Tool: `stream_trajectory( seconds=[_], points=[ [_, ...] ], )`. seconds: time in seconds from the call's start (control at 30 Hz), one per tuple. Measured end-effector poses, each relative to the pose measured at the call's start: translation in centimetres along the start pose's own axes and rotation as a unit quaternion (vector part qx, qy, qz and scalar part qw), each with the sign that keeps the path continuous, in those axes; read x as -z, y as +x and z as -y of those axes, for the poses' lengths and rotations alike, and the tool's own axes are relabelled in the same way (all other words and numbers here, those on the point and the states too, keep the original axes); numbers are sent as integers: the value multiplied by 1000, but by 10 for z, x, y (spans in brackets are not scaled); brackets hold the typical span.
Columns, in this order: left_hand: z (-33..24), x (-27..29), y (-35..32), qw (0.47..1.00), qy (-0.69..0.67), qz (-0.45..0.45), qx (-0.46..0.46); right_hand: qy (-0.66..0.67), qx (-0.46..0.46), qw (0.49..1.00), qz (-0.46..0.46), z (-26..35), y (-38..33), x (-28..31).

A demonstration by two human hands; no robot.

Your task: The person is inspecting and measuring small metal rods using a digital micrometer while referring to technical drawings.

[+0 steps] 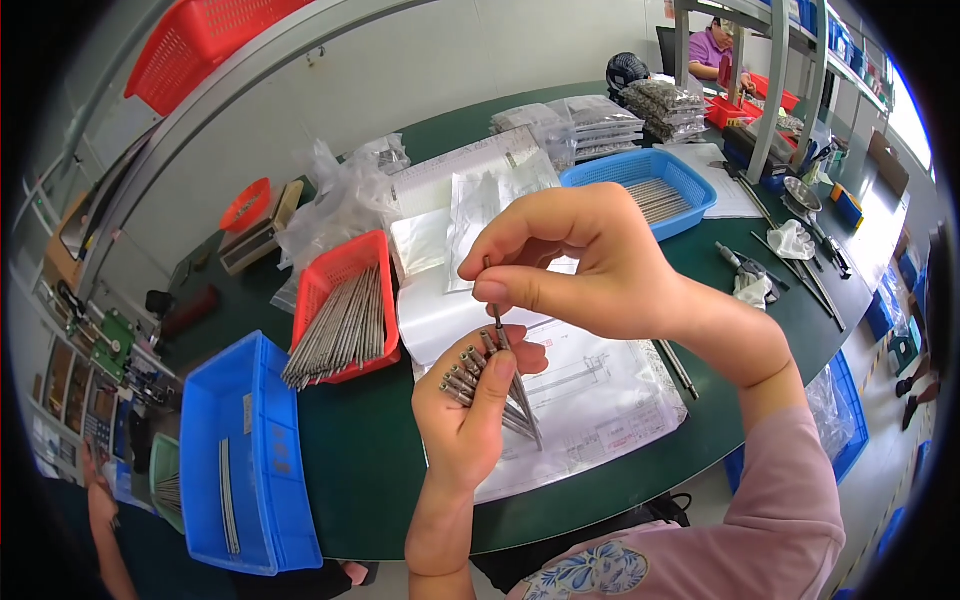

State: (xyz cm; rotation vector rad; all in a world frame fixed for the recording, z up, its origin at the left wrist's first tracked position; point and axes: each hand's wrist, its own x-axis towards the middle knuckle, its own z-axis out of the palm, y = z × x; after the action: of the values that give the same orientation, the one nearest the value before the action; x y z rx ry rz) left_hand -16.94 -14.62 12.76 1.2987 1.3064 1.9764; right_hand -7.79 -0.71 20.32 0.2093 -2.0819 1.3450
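My left hand (455, 430) is closed around a small bundle of slim metal tubes (519, 405), their open ends fanned out above the fingers. Over it, my right hand (600, 260) pinches a thin dark pin (497, 312) between thumb and forefinger. The pin stands nearly upright, its lower end at the end of one tube; whether it sits inside the tube I cannot tell. Both hands are above a printed drawing sheet (620, 425) on the green table. Left of them, a red basket (391, 318) holds many similar metal rods (345, 325).
A deep blue bin (272, 450) with a few rods stands at the left edge. Farther back are a blue basket (695, 190) of rods, stacked bagged parts (605, 125) and plastic bags (340, 205). Tools (745, 265) lie at right. Another person (710, 50) sits beyond.
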Motion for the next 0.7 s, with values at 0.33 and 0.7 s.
stream_trajectory(
  seconds=[0.33, 0.7],
  points=[
    [10, 3, -1, 999, 3, -40, -13, -129, 119, 984, -40, -8, -3, -3],
    [19, 0, 6, 991, 72, -85, -80, -138, 105, 972, -158, -18, -3, -23]
  ],
)
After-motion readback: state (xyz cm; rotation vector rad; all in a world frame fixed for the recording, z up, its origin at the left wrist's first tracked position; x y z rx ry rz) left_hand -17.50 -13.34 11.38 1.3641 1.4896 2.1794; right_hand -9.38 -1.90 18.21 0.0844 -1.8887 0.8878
